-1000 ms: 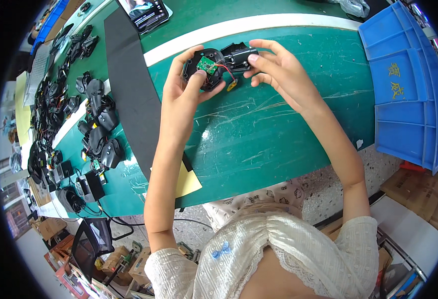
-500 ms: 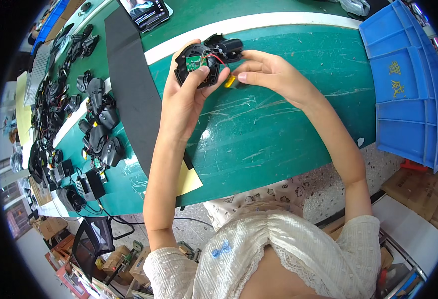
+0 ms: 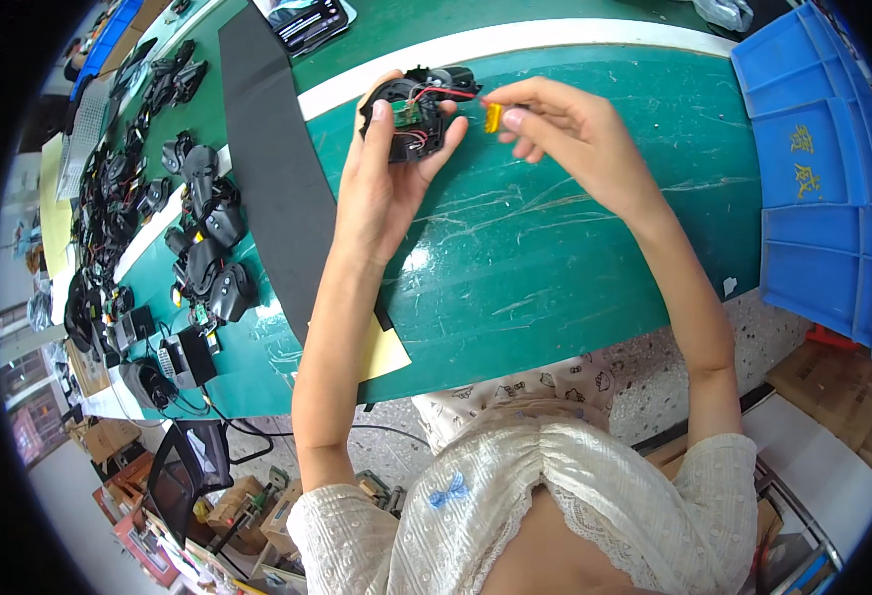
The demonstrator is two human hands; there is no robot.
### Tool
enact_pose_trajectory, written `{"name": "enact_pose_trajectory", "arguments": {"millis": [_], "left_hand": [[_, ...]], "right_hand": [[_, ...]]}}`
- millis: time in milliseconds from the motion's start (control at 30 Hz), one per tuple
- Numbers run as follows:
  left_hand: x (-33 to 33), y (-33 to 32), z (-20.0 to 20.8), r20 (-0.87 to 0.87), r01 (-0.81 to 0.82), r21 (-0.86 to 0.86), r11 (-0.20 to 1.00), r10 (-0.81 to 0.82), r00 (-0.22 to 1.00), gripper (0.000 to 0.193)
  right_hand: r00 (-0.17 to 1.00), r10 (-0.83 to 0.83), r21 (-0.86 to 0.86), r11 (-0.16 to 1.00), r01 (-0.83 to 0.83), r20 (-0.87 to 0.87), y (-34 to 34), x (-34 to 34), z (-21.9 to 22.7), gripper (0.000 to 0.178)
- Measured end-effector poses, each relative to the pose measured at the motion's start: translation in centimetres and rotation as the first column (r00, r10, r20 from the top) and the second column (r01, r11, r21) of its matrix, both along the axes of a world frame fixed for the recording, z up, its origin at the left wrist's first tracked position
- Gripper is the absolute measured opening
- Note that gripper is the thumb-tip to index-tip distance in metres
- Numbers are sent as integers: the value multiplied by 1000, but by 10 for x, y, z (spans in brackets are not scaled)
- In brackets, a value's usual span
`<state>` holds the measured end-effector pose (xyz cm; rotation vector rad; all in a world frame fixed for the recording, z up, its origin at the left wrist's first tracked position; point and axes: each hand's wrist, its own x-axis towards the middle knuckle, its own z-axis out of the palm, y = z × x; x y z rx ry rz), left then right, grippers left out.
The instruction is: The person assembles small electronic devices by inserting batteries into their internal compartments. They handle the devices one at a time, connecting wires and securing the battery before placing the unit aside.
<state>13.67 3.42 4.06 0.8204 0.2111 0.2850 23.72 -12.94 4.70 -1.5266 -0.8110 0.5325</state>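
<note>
My left hand (image 3: 381, 193) grips an opened black plastic housing (image 3: 416, 149) above the green table, thumb laid over its near side. Inside it shows a small green circuit board (image 3: 404, 115) with thin wires. A further glossy black part (image 3: 453, 79) sits at the housing's far right side. Just to the right, my right hand (image 3: 585, 139) pinches a small yellow-wrapped piece (image 3: 494, 118), perhaps a battery, between thumb and fingers. Red wires (image 3: 444, 92) stretch from the housing toward that piece.
Many similar black housings (image 3: 223, 223) lie along the left side, past a long black mat (image 3: 272, 149). A blue plastic bin (image 3: 813, 178) stands at the right. At the back lies a phone (image 3: 307, 22). A yellow sheet (image 3: 386, 349) rests at the near edge.
My right hand has lifted the yellow-wrapped piece up and away to the right, pulling the red wires out straighter. The housing has turned in my left hand, and its thumb has moved up.
</note>
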Motion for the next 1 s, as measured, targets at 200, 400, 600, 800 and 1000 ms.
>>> {"name": "enact_pose_trajectory", "arguments": {"millis": [200, 400, 600, 800, 1000], "left_hand": [[2, -2, -7, -14, 17, 30, 999, -16, 1000, 32], [3, -6, -9, -24, 77, 141, 987, -75, 997, 46], [1, -4, -9, -41, 68, 171, 983, -62, 997, 52], [4, -1, -16, 29, 9, 234, 972, -16, 999, 51], [3, -3, -11, 22, 77, 233, 970, -84, 996, 49]], "right_hand": [[991, -46, 73, 996, 56, -129, -4, 2, 7, 22], [985, 15, 143, 990, 10, -174, -4, 1, 13, 22], [976, 139, 56, 990, -132, -169, -4, -7, 18, 24], [968, 188, -24, 981, -195, -167, -6, -5, 14, 24], [994, 78, -183, 981, -63, 77, -5, 4, -8, 35]]}}
